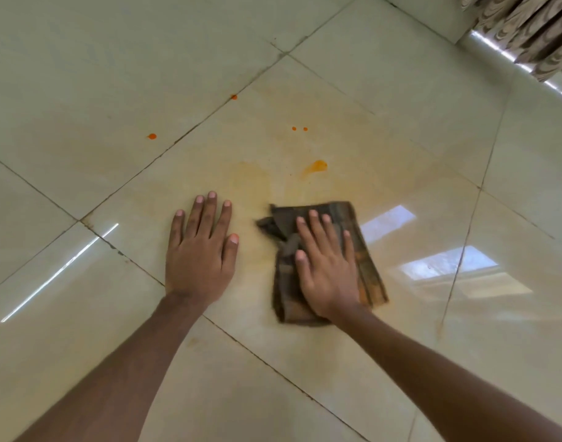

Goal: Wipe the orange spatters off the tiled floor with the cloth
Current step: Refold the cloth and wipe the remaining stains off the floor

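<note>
While the right hand point(326, 269) lies flat on the folded brown cloth point(366, 250), fingers straight and a little spread, it presses the cloth to the tiled floor point(82, 90) without gripping it. The left hand point(200, 250) is also flat and open on the bare tile just beside, holding nothing and probably carrying some of the person's weight.

The cloth is on the central tile, at the near side of the mess. Ahead of it sits the largest orange spatter point(318, 166), with a pale orange film point(251, 177) to its left that looks like smeared liquid. Farther off are two small dots point(294, 128), one drop on the grout line point(233, 97) and one drop on the neighbouring tile point(151, 136).

The task seems only partly done. To do this step well, the person should probably push the cloth forward over the big spatter with even pressure from the whole palm, then draw it back, so that the liquid is gathered and not spread. A clean face of the cloth would help with the film. The drop on the grout line may need firmer rubbing.
</note>
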